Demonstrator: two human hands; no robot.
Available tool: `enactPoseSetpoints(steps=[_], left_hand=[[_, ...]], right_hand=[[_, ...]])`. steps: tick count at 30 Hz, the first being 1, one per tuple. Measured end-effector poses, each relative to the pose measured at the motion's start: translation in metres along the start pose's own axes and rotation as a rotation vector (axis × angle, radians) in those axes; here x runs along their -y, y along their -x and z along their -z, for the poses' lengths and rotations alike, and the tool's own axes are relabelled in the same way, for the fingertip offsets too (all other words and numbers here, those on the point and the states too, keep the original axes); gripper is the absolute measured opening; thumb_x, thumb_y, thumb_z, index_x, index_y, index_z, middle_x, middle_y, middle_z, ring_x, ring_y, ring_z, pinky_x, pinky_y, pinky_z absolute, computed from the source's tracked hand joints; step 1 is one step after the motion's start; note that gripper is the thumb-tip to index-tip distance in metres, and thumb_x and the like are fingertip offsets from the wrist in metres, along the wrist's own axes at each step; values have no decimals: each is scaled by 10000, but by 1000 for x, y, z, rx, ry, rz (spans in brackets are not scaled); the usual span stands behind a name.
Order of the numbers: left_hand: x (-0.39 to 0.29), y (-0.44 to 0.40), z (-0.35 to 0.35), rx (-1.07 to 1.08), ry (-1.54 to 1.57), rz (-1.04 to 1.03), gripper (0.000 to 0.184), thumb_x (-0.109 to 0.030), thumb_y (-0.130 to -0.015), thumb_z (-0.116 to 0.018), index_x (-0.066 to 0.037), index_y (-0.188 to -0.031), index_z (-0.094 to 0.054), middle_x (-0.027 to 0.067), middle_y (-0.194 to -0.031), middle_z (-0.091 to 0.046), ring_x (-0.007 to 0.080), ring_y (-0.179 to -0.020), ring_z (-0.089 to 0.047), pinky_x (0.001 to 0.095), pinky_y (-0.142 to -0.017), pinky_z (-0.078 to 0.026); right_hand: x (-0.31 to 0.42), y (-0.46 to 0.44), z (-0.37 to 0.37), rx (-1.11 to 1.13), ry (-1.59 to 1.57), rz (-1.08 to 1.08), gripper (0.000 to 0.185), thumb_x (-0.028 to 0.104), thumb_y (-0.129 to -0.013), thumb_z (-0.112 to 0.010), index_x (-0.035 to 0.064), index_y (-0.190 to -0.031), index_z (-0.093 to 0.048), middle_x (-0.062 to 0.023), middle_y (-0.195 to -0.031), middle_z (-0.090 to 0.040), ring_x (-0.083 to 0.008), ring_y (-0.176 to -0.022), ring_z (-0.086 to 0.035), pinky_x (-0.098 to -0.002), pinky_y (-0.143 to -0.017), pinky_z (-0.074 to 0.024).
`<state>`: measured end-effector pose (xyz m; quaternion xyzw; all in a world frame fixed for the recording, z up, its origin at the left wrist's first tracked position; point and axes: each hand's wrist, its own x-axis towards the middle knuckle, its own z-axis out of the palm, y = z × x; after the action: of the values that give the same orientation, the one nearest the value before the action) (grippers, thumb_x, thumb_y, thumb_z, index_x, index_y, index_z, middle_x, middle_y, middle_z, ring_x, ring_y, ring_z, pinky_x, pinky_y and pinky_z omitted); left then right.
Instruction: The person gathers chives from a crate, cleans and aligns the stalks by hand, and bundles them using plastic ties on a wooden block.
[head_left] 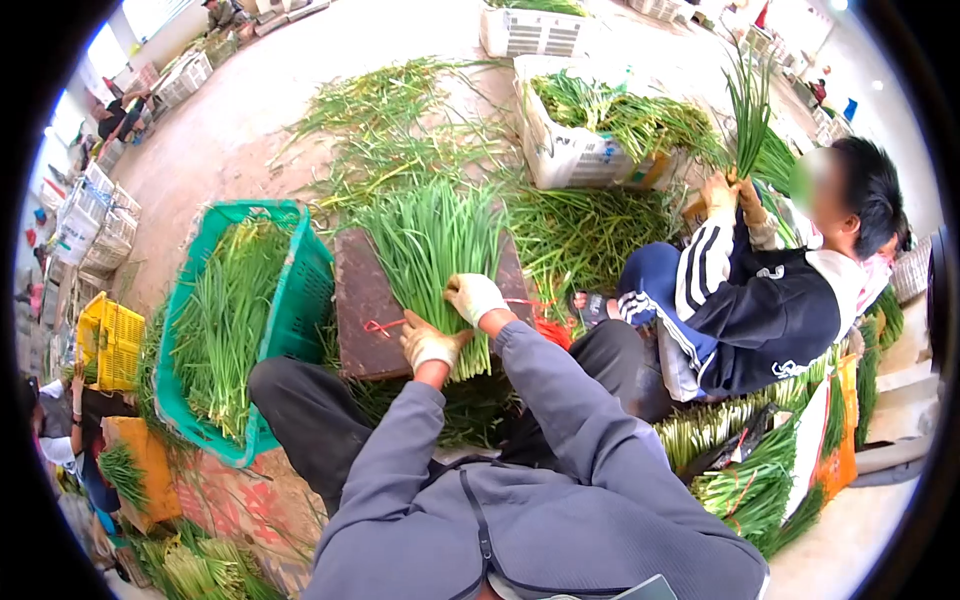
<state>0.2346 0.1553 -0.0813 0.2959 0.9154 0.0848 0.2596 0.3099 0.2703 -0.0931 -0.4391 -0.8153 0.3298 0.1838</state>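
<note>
A large bunch of green chives [430, 240] lies on a dark brown board [362, 290] in front of my knees, leaf tips pointing away from me. My left hand [430, 345], in a pale glove, grips the left side of the bunch near its stalk ends. From above and to the right, my gloved right hand [474, 299] holds the same bunch, its fingers curled in. A thin red tie [383, 327] runs out from beneath the bunch on both sides. Part of the stalk ends is hidden by my hands.
On the left stands a green crate [310, 290] of chives, with a yellow crate [110, 342] beyond it. A white crate [550, 150] of chives stands ahead. A co-worker [780, 290] sits close on the right, holding chives. Loose leaves [390, 120] litter the floor.
</note>
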Motion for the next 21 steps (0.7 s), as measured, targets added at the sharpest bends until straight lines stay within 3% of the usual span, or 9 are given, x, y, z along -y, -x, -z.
enactPoseSetpoints(steps=[2,4,5,8,12,16,17,18,21], left_hand=[[-1,4,5,13,-21,-1,1439,-635,-545,-866,52,-1540,-85,231,-1500,-358,340,-1379,-381,379,-1131,-347],[-3,2,1,17,-26,13,1422,-621,-563,-862,54,-1539,-78,222,-1496,-353,348,-1363,-389,385,-1117,-365],[-3,1,-2,-10,-30,8,1414,-612,-570,-861,53,-1539,-75,217,-1488,-358,348,-1356,-392,388,-1114,-369],[-1,1,-7,-23,-33,-10,1393,-590,-584,-859,54,-1538,-75,210,-1467,-374,357,-1339,-397,396,-1103,-379],[1,0,-3,-16,1,-35,1395,-586,-580,-861,58,-1536,-75,220,-1477,-365,365,-1348,-388,399,-1112,-369],[2,-1,-5,-53,23,-40,1386,-561,-578,-873,36,-1545,-79,230,-1496,-358,363,-1361,-387,406,-1126,-357],[2,-2,-5,-31,33,-33,1386,-559,-580,-873,34,-1546,-76,234,-1502,-353,367,-1370,-380,409,-1130,-352],[1,0,-2,-10,41,-28,1386,-557,-582,-873,33,-1547,-73,237,-1508,-347,370,-1378,-372,411,-1134,-348],[-2,0,3,30,43,-26,1404,-589,-583,-864,32,-1549,-57,245,-1517,-338,374,-1398,-353,413,-1143,-336]], right_hand=[[0,-18,1,79,62,43,280,189,-848,-723,32,-1074,-667,-185,-838,-707,-348,-810,-690,-414,-739,-550],[6,-26,22,67,-904,-440,213,168,-894,-701,18,-1041,-670,-119,-744,-686,-244,-681,-674,-360,-628,-551],[6,-27,31,-10,-1130,-343,183,176,-938,-676,12,-1020,-665,-65,-740,-661,-154,-646,-635,-301,-575,-533],[14,-31,64,-113,-1260,-321,195,220,-941,-689,30,-979,-662,-54,-804,-681,-170,-679,-663,-306,-613,-563],[21,-2,111,-20,-1168,-258,220,249,-935,-687,35,-985,-671,-27,-796,-681,-167,-707,-669,-295,-654,-563],[39,64,149,1097,-133,89,441,191,-835,-692,21,-1240,-645,-101,-1028,-725,-191,-848,-694,-333,-745,-565],[-4,72,124,989,35,194,544,173,-818,-668,21,-1335,-589,-140,-1119,-719,-206,-911,-702,-341,-756,-566],[-21,80,115,756,186,38,493,171,-808,-679,5,-1269,-623,-161,-1098,-723,-197,-848,-716,-330,-725,-573],[-87,69,69,692,313,-100,363,156,-845,-672,-20,-1162,-651,-173,-1034,-727,-220,-703,-708,-351,-650,-579]])
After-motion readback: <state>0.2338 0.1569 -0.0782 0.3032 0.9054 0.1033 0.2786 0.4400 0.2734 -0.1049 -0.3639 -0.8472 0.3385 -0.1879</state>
